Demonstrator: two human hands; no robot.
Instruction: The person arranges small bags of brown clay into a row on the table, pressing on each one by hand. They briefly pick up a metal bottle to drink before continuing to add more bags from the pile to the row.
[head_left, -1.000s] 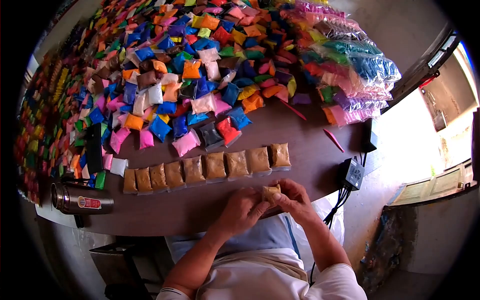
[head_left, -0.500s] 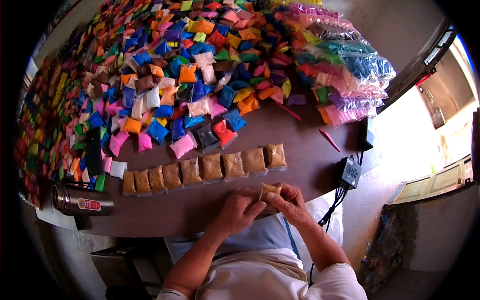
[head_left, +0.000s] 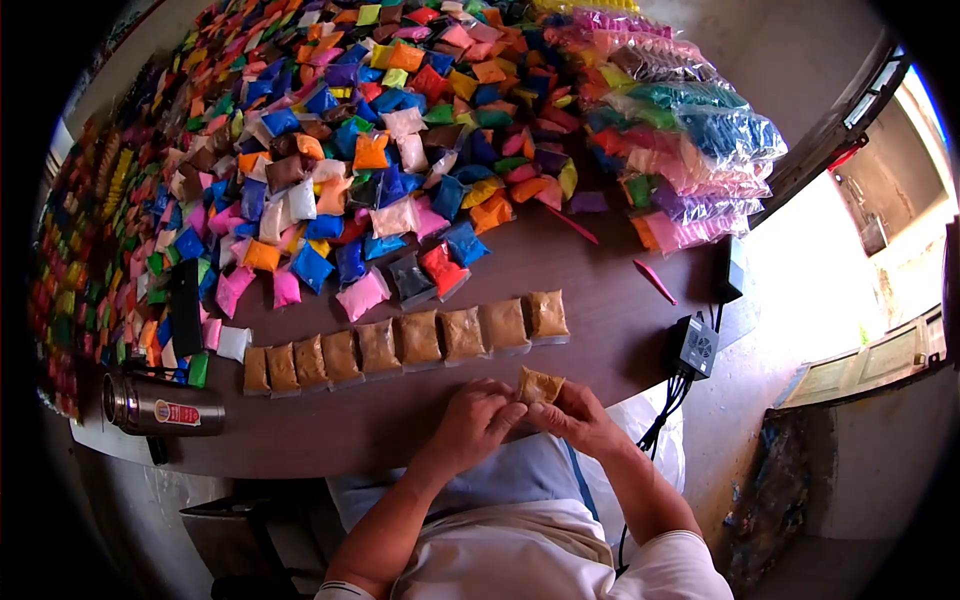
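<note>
plainly, held packet (head_left: 541,386): tan, raised between both hands over the front edge of the bench (head_left: 620,300), one corner pointing up
right hand (head_left: 580,415): grip closed on the packet, thumb on the near side
left hand (head_left: 480,415): thumb and fingers bent at the packet's lower left; whether this grip pinches it, cannot tell
tan row (head_left: 420,338): nine packets side by side on the bench, just beyond the hands, slanting up to the right
pile (head_left: 330,150): many-coloured packets beyond the row
clear bags (head_left: 730,140): stacked right of the pile
pink tools (head_left: 655,281): two, between bags and row
flask (head_left: 165,404): steel, left end of the bench
fan box (head_left: 694,347): black, right edge, cables hanging
</note>
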